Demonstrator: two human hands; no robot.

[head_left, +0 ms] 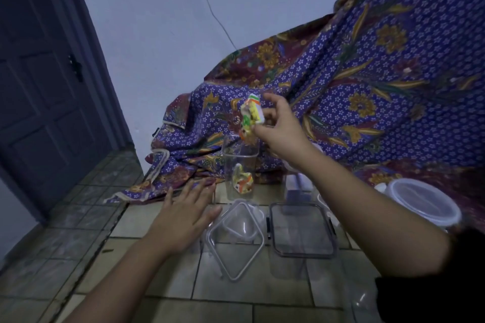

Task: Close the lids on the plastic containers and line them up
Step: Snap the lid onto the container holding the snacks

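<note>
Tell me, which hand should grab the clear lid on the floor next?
Probably the left. The left hand is open and empty right beside the clear lid, while the right hand is busy pinching a colourful packet above the tall container.

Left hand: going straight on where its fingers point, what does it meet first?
Probably the patterned cloth, just beyond the left hand; the tall container stands right of that line. Depth is unclear.

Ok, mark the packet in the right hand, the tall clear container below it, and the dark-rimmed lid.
packet (252, 115), head view, its printed front.
tall clear container (236, 162), head view, front wall above the packet inside.
dark-rimmed lid (301, 231), head view, clear centre panel.
</note>
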